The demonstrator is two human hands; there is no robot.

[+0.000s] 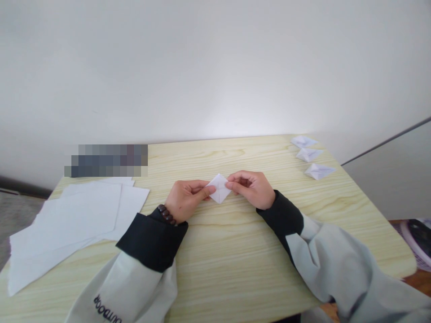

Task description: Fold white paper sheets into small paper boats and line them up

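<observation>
A small white folded paper (220,187), diamond-shaped with crease lines down its middle, is held just above the middle of the table. My left hand (190,197) pinches its left corner between thumb and fingers. On the opposite corner, the thumb and forefinger of my right hand (252,186) are closed. Parts of both side corners are hidden under my fingertips. Three pointed folded paper pieces, the nearest one (318,171), the middle one (308,154) and the farthest one (303,142), lie in a row at the table's back right.
Loose white paper sheets (74,215) overlap on the left of the wood-patterned table (229,260). A pixelated dark object (107,160) lies at the back left. A white wall (215,67) borders the far edge. A pinkish basket (412,244) stands below the right edge.
</observation>
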